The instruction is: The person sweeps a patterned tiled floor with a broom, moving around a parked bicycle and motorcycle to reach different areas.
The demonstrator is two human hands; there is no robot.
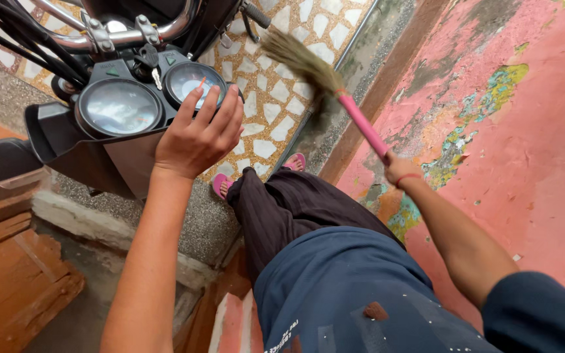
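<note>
Gripped in the closed right hand by its smooth pink handle: a broom, long axis slanting up and away to the left, its dry straw bristles fanned above the mosaic stone floor. Resting open, fingers spread, on the round glass dial of a parked motorbike: the left hand. Just right of the right hand, a peeling pink wall.

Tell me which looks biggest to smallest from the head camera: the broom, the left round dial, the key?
1. Broom, bristles plus pink handle.
2. Left round dial, though it is nearer the camera, so unsure.
3. Key, clearly smallest.
</note>
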